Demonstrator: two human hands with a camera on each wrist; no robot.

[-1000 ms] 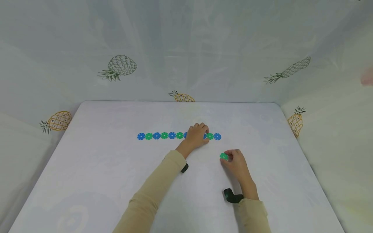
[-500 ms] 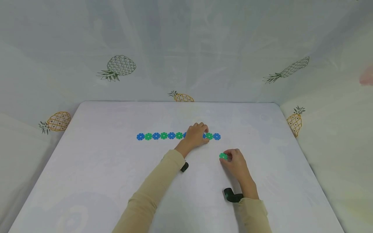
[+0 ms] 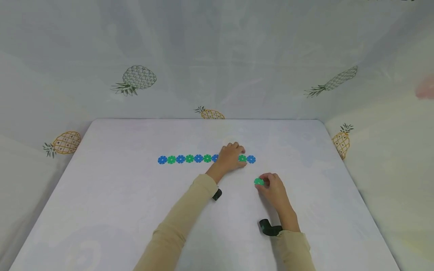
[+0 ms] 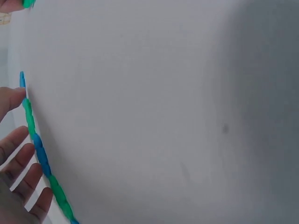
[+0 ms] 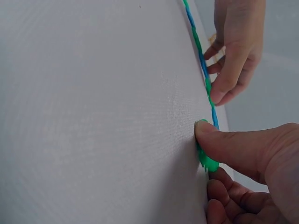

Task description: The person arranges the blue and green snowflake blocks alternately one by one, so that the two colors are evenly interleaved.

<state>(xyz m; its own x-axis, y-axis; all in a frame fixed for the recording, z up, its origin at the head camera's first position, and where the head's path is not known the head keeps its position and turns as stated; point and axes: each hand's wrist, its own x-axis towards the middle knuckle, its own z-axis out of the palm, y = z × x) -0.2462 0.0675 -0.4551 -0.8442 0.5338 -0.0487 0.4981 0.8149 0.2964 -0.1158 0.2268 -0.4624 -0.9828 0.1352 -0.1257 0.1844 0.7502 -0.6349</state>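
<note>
A straight chain of blue and green snowflake discs [image 3: 181, 159], joined edge to edge in alternating colours, lies flat on the white table [image 3: 118, 210]. My left hand [image 3: 229, 158] is over its right part, thumb and fingers spread and touching the chain near the green disc [image 3: 242, 158] beside the blue end disc [image 3: 251, 159]. In the left wrist view the fingers [image 4: 35, 179] look relaxed along the chain. Lower right, my right hand [image 3: 275, 190] pinches a loose green disc [image 3: 259, 181] between thumb and fingers, apart from the chain in the head view.
A white curtain [image 3: 230, 56] printed with pineapples hangs behind the table and at its sides. Black wrist devices [image 3: 270, 228] are on both forearms, under beige sleeves [image 3: 176, 222].
My left hand has slid slightly right along the chain, its thumb and finger now around the green disc near the end. My right hand keeps its pinch on the loose disc, almost still.
</note>
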